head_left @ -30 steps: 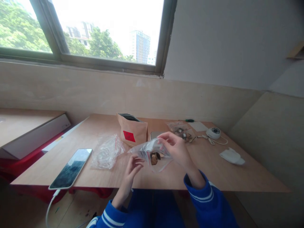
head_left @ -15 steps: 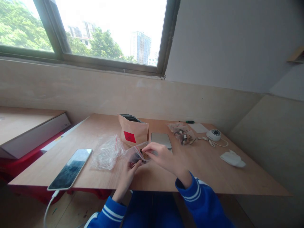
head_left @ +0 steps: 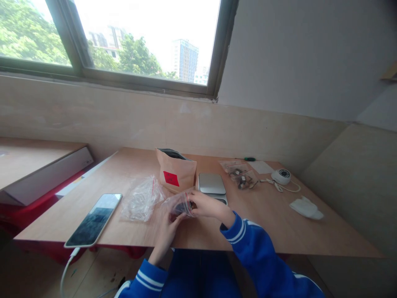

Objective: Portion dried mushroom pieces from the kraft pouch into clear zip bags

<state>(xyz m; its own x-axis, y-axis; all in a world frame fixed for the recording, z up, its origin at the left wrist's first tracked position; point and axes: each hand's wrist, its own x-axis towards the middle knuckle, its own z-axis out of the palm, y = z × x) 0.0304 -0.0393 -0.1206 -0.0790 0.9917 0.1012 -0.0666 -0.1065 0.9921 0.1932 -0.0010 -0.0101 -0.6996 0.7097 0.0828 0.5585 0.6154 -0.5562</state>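
Observation:
A clear zip bag (head_left: 180, 205) with a red seal line and dark contents is held near the front of the table. My left hand (head_left: 168, 227) is closed round its lower left side, thumb on the plastic. At the bag's mouth, on the right, my right hand (head_left: 207, 204) has its fingers curled together; the fingertips and whatever they pinch are hidden. Right behind stands an opened brown paper pouch (head_left: 178, 171) with a red label. A small silver-topped scale (head_left: 212, 183) sits just beyond my right hand.
A heap of clear plastic bags (head_left: 139, 200) and a charging phone (head_left: 94, 220) lie to the left. Filled zip bags (head_left: 240, 176), a white dome camera (head_left: 281, 176) with its cable, a crumpled white tissue (head_left: 306, 207) and a green-handled tool (head_left: 249, 159) are on the right.
My right hand has moved down and left, its fingers going from above the bag into its mouth. The brown bit seen at the fingertips is now mostly hidden. The view has shifted slightly.

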